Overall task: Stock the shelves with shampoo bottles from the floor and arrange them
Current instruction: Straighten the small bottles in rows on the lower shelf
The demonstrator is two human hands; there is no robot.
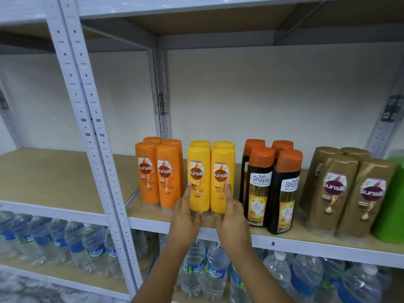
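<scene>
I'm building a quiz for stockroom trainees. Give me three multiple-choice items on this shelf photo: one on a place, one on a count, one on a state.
1. What is stored on the shelf below the shampoo?
A. water bottles B. cartons C. towels
2. How many yellow Sunsilk bottles show?
A. two B. four C. six
3. The front yellow bottles are:
A. lying flat B. upright, fingers on them C. lifted

Answers:
1 A, water bottles fill the lower tier.
2 B, yellow Sunsilk bottles stand two by two.
3 B, left hand and right hand touch them.

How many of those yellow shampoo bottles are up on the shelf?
4. Two yellow bottles stand in front, left and right, touched by the left hand and right hand; two behind. More may be hidden.
</scene>
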